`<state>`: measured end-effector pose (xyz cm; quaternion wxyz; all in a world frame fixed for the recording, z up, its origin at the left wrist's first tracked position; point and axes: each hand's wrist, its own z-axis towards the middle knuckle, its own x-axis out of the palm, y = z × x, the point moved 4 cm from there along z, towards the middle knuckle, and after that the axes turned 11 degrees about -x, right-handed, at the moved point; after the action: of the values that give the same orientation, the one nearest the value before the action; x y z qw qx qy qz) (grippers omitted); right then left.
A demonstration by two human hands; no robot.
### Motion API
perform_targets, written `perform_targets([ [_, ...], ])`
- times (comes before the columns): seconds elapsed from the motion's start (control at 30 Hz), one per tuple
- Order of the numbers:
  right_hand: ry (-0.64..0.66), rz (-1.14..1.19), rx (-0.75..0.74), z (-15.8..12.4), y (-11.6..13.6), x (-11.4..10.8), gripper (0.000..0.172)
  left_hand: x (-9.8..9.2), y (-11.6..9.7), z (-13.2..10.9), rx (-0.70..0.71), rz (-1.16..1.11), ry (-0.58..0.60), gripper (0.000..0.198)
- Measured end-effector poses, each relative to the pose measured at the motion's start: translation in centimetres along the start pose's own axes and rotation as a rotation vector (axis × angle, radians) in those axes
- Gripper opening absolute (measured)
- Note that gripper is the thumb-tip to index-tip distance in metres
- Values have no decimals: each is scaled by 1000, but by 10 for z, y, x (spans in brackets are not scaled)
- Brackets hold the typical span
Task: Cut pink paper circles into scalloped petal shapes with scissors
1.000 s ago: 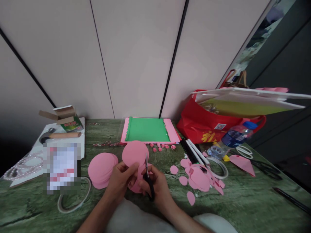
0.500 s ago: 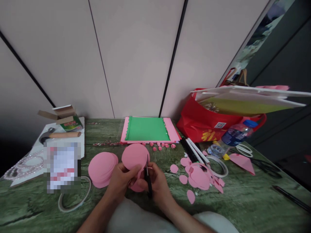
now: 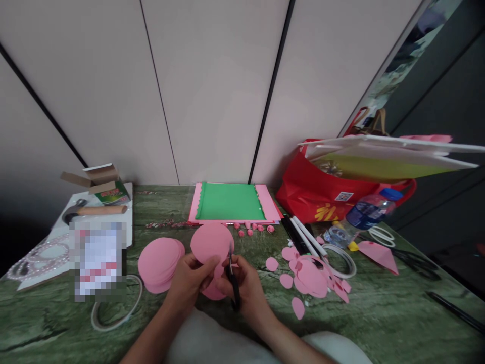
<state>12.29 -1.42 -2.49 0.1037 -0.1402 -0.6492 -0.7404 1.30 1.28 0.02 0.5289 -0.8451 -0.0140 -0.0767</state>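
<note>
Closed fingers of my left hand (image 3: 191, 278) pinch a round pink paper disc (image 3: 211, 242) by its lower edge. My right hand (image 3: 244, 283) grips black-handled scissors (image 3: 232, 283), whose blades point up along the disc's right edge. Below the disc, between my hands, lies another pink paper piece (image 3: 214, 290), partly hidden by my fingers. A stack of pink paper circles (image 3: 159, 265) rests left of my left hand. Right of my right hand are loose pink paper scraps (image 3: 310, 278), some cut small and petal-shaped.
Small rolled pink paper pieces (image 3: 250, 230) lie before green and pink sheets (image 3: 231, 202). Tape rolls (image 3: 117, 323), markers (image 3: 306, 235), a bottle (image 3: 366, 215) and a red bag (image 3: 303, 187) stand around. A hammer (image 3: 98, 210) and opened box (image 3: 111, 192) sit on a white board.
The scissors' handle has shifted slightly right and tilted a little in my right hand. My left hand keeps its hold on the disc, and the view has moved very slightly.
</note>
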Motion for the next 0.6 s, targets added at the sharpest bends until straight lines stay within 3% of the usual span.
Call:
perform_targets([
  [0.6,-8,7,50,-1,-3,2,36,0,-2,1,27,-115,49,35],
])
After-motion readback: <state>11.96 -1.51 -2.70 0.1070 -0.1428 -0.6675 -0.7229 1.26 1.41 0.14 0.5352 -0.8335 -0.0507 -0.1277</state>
